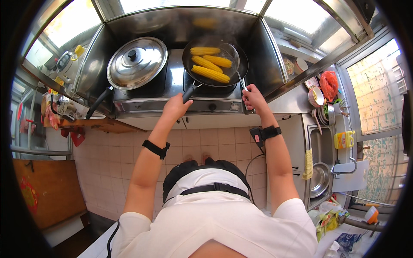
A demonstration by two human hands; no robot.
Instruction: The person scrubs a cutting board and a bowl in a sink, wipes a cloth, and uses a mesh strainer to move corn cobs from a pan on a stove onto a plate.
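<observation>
Several yellow corn cobs (210,74) lie in a dark, steaming pan (189,45) on the right burner. My left hand (175,105) grips the pan's black handle (189,93) at the front. A metal mesh skimmer (233,57) rests along the pan's right inner side, beside the cobs. My right hand (253,97) is closed around the skimmer's handle, just past the pan's right front rim. Whether the skimmer's bowl touches the pan's bottom, I cannot tell.
A second pan with a domed steel lid (138,63) covers the left burner, its black handle (99,102) jutting forward. Metal splash panels (272,51) enclose the gas stove (174,104). To the right are stacked bowls (315,96) and a sink (322,142) with a steel basin (320,179).
</observation>
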